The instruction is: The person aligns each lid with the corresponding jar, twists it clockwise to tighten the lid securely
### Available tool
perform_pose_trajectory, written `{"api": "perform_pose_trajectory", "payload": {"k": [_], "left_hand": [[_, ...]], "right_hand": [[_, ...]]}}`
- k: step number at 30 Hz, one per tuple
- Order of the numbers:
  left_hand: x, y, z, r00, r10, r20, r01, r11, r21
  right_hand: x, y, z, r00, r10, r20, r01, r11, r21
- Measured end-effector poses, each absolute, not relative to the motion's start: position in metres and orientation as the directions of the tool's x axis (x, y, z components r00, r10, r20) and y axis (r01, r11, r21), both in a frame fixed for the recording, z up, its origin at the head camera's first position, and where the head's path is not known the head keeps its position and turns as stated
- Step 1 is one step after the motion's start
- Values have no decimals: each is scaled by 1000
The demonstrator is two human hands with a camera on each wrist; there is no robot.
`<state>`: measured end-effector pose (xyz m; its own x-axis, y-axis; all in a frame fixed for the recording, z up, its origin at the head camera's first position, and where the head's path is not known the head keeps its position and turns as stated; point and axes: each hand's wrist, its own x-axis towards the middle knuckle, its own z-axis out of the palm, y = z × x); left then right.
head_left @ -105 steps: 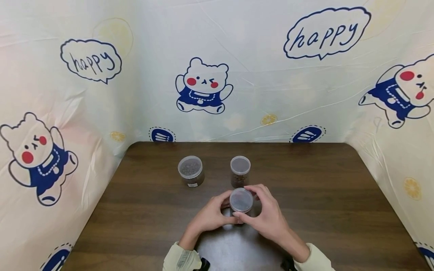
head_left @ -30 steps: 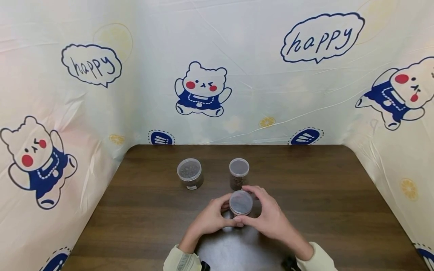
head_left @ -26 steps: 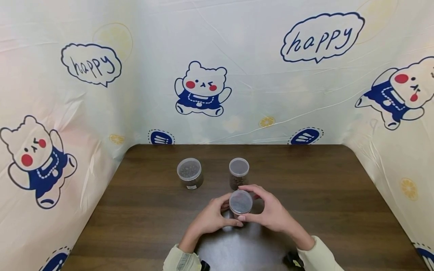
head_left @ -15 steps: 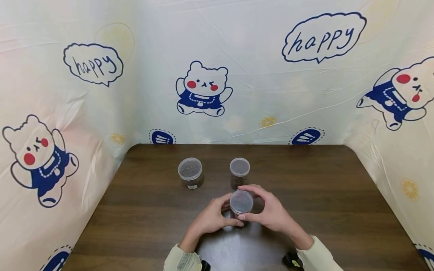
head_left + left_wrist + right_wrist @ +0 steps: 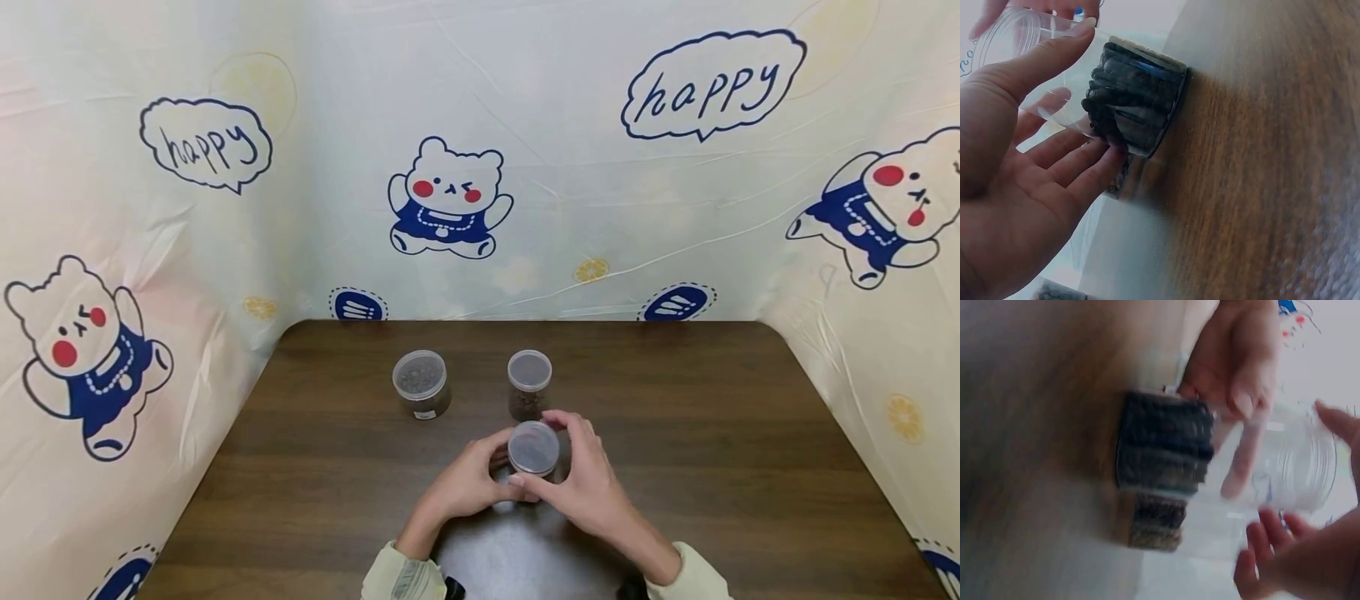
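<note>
A clear plastic jar (image 5: 1066, 72) with a translucent screw lid (image 5: 533, 447) stands upright on the table between my hands. Dark, elongated pieces (image 5: 1132, 94) fill its lower part. My left hand (image 5: 467, 479) holds the jar's body, thumb on the near side and fingers on the far side. The right hand (image 5: 592, 487) grips the lid's rim between thumb and fingers. In the right wrist view, which is blurred, the threaded top (image 5: 1310, 469) lies between the right thumb and fingertips.
Just behind the held jar stands a narrow lidded jar (image 5: 529, 385) with brown contents. A wider lidded jar (image 5: 422, 385) with dark grains and a small white label is farther left. The brown wooden table (image 5: 712, 433) ends at a printed curtain (image 5: 562, 125).
My right hand has turned around the lid: its thumb has moved left along the near rim and its wrist has swung leftward. The left hand and the jar stay in place.
</note>
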<state>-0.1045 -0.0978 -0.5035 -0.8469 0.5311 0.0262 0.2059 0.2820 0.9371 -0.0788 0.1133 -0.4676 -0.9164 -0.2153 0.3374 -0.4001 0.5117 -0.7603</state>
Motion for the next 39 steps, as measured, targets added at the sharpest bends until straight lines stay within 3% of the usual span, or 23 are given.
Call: {"api": "perform_pose_trajectory", "payload": {"k": [6, 12, 16, 21, 27, 33, 39], "left_hand": [[-104, -97, -504, -849, 528, 28, 199, 269, 942], [-103, -96, -504, -844, 536, 26, 197, 264, 944], [-103, -96, -504, -842, 538, 34, 208, 266, 941], [-104, -98, -504, -848, 530, 32, 211, 280, 936], [-104, -98, -503, -843, 536, 30, 214, 285, 934], [-104, -98, -504, -843, 537, 20, 205, 288, 935], [-104, -98, -505, -844, 536, 23, 207, 286, 936]], "right_hand": [[-101, 138, -468, -857, -461, 233, -419, 358, -834], [-107, 142, -467, -830, -514, 218, -431, 342, -835], [-101, 136, -468, -865, -437, 246, -416, 351, -839], [-85, 117, -470, -916, -230, 329, -399, 439, -805], [-75, 102, -471, -901, -91, 425, -395, 576, -716], [-79, 115, -465, -909, -241, 341, -417, 481, -771], [-94, 133, -463, -838, -451, 308, -481, 343, -807]]}}
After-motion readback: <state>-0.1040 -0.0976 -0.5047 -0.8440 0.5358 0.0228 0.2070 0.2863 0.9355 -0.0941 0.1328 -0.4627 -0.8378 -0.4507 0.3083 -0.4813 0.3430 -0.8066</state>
